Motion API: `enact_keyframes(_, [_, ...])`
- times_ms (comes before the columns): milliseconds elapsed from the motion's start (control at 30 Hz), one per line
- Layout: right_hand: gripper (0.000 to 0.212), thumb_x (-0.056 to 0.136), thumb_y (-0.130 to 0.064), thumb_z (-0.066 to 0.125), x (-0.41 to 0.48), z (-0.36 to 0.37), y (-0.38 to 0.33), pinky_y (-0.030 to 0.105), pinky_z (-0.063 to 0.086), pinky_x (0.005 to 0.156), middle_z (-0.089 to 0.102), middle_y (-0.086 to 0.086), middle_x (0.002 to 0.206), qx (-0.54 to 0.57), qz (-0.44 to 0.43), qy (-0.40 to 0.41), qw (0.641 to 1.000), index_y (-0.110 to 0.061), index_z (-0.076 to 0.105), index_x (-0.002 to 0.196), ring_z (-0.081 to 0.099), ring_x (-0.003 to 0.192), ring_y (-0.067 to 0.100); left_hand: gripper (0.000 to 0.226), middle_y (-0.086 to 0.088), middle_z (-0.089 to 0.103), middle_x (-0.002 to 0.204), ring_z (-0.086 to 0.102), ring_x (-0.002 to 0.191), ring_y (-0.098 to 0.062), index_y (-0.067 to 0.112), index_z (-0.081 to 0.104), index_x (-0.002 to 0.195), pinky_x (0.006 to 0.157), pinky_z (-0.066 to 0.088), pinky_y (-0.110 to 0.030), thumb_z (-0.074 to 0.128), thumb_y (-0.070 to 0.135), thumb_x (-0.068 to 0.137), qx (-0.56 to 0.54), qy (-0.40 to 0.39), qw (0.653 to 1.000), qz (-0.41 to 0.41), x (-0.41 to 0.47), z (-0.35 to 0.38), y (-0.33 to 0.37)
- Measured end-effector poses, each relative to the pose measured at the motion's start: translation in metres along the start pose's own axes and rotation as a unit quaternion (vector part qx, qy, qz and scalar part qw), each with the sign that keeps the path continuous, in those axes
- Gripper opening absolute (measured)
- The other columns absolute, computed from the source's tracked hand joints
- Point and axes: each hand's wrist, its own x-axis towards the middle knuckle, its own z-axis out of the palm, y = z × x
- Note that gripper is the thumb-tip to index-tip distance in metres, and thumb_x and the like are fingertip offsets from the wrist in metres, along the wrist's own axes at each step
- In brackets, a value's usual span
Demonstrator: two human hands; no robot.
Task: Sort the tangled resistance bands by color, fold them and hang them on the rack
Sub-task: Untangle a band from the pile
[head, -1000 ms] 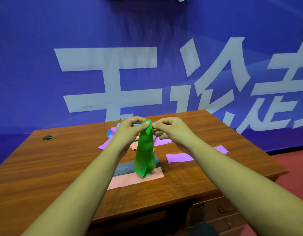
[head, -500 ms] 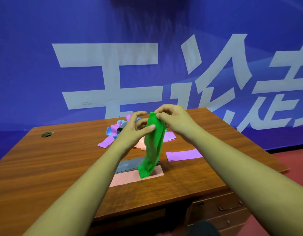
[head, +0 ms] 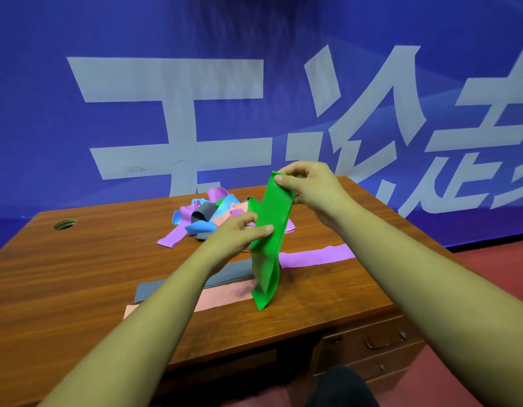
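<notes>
A wooden desk [head: 63,274] — drawers [head: 372,345] at right — stands before a blue banner [head: 48,113].

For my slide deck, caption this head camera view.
Left hand and right hand hold a folded green rubber band over a brown wooden desk.

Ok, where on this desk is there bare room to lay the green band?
Free desk: left, between cable hole and grey band; front-right corner, in front of purple band. Crowded: tangled pile at back; pink band by the green band.

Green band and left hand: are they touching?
Touching. The head view shows the left hand pinching the green band at its middle, with the thumb lying on the band's front face.
</notes>
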Motion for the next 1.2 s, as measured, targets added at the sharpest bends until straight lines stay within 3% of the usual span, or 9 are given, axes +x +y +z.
enact_keyframes(100, [0.003, 0.089, -0.002, 0.064, 0.002, -0.017, 0.007, 0.028, 0.054, 0.059, 0.063, 0.011, 0.079, 0.037, 0.034, 0.047, 0.998, -0.003, 0.065, 0.088, 0.062, 0.069, 0.018, 0.014, -0.001, 0.073, 0.086, 0.062, 0.078, -0.013, 0.015, 0.075, 0.092, 0.077, 0.047, -0.032, 0.070, 0.027, 0.087, 0.030, -0.072, 0.996, -0.046, -0.005, 0.001, -0.017])
enact_keyframes(267, [0.016, 0.090, 0.000, 0.062, 0.000, -0.048, 0.046, 0.026, 0.056, 0.054, 0.061, 0.009, 0.075, 0.062, 0.095, 0.111, 0.987, -0.009, 0.060, 0.076, 0.061, 0.065, 0.015, 0.010, 0.004, 0.066, 0.074, 0.056, 0.063, -0.002, 0.003, 0.069, 0.091, 0.061, 0.043, -0.014, 0.067, 0.012, 0.088, 0.049, -0.103, 0.991, -0.065, -0.015, 0.010, -0.033])
enact_keyframes(367, [0.016, 0.089, -0.001, 0.063, -0.003, -0.066, 0.073, 0.033, 0.058, 0.063, 0.063, 0.010, 0.077, 0.091, 0.137, 0.153, 0.975, -0.011, 0.061, 0.077, 0.063, 0.070, 0.019, 0.020, -0.006, 0.066, 0.083, 0.062, 0.075, -0.013, 0.005, 0.064, 0.093, 0.068, 0.049, -0.021, 0.061, 0.013, 0.075, 0.002, -0.114, 0.990, -0.079, -0.014, 0.016, -0.039])
enact_keyframes(500, [0.017, 0.090, -0.004, 0.063, -0.011, -0.092, 0.101, 0.024, 0.056, 0.050, 0.064, 0.008, 0.074, 0.095, 0.170, 0.212, 0.958, -0.013, 0.061, 0.076, 0.063, 0.066, 0.017, 0.035, -0.025, 0.064, 0.088, 0.061, 0.084, -0.027, 0.004, 0.063, 0.096, 0.080, 0.046, -0.040, 0.069, 0.025, 0.069, 0.039, -0.120, 0.987, -0.096, -0.008, 0.023, -0.049])
enact_keyframes(600, [0.015, 0.089, -0.004, 0.064, -0.018, -0.115, 0.122, 0.029, 0.058, 0.058, 0.065, 0.010, 0.076, 0.076, 0.189, 0.239, 0.949, -0.011, 0.062, 0.076, 0.065, 0.071, 0.022, 0.039, -0.010, 0.057, 0.073, 0.053, 0.071, -0.020, 0.009, 0.066, 0.087, 0.068, 0.039, -0.036, 0.072, 0.041, 0.068, 0.114, -0.125, 0.979, -0.112, -0.004, 0.032, -0.055])
enact_keyframes(767, [0.022, 0.090, -0.001, 0.062, -0.033, -0.151, 0.148, 0.021, 0.052, 0.044, 0.059, 0.008, 0.071, -0.001, 0.201, 0.286, 0.937, -0.011, 0.058, 0.071, 0.059, 0.065, 0.020, 0.019, -0.004, 0.065, 0.074, 0.056, 0.072, -0.020, 0.013, 0.068, 0.082, 0.071, 0.042, -0.037, 0.073, 0.031, 0.082, 0.116, -0.089, 0.980, -0.136, 0.005, 0.047, -0.063])
enact_keyframes(933, [0.018, 0.086, -0.005, 0.068, -0.041, -0.173, 0.181, 0.041, 0.056, 0.080, 0.065, 0.008, 0.081, -0.112, 0.199, 0.265, 0.937, -0.008, 0.062, 0.069, 0.064, 0.085, 0.027, 0.007, 0.003, 0.064, 0.067, 0.055, 0.065, -0.015, 0.015, 0.065, 0.083, 0.068, 0.044, -0.033, 0.068, 0.017, 0.089, 0.136, -0.057, 0.983, -0.113, 0.012, 0.062, -0.069])
enact_keyframes(1100, [0.017, 0.080, -0.008, 0.076, -0.048, -0.184, 0.204, 0.032, 0.047, 0.072, 0.065, 0.005, 0.079, -0.147, 0.204, 0.253, 0.934, -0.007, 0.062, 0.069, 0.058, 0.077, 0.018, 0.004, -0.008, 0.068, 0.086, 0.062, 0.074, -0.022, 0.017, 0.063, 0.088, 0.073, 0.054, -0.039, 0.066, 0.016, 0.089, 0.208, 0.004, 0.975, -0.079, 0.022, 0.072, -0.070])
enact_keyframes(1200, [0.017, 0.080, -0.016, 0.077, -0.049, -0.191, 0.217, 0.031, 0.044, 0.066, 0.065, 0.004, 0.076, -0.197, 0.223, 0.260, 0.919, -0.010, 0.064, 0.071, 0.059, 0.075, 0.020, 0.010, -0.008, 0.066, 0.078, 0.062, 0.066, -0.022, 0.015, 0.061, 0.092, 0.059, 0.048, -0.032, 0.069, 0.020, 0.088, 0.248, 0.036, 0.966, -0.065, 0.026, 0.079, -0.072])
